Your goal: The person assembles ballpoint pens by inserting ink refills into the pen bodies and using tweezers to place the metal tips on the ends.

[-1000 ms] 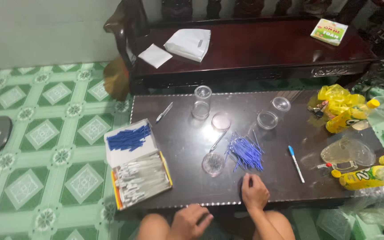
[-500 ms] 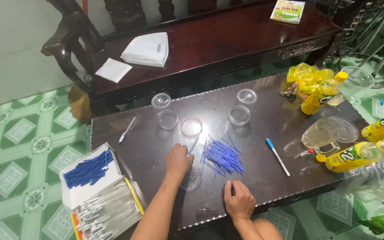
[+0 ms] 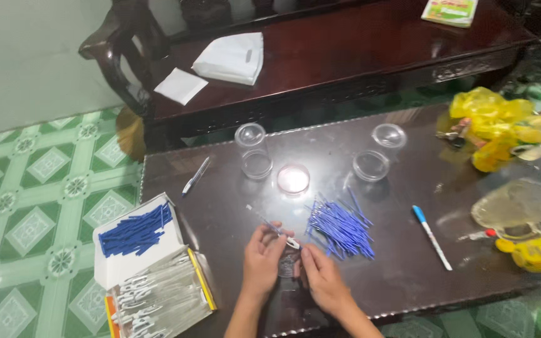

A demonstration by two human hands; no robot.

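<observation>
Both hands meet over a thin clear tube at the table's near edge.

My left hand (image 3: 261, 260) and right hand (image 3: 322, 280) pinch the clear tube (image 3: 272, 226), fingers curled; a cup beneath them is mostly hidden. The blue stick pile (image 3: 340, 226) lies just beside them, on the dark table (image 3: 408, 275).

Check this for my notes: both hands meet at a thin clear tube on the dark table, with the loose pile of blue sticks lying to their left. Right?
Not quite. The head view shows the loose pile of blue sticks to the right of the hands, left hand and right hand, which do meet at the thin clear tube on the dark table.
</observation>
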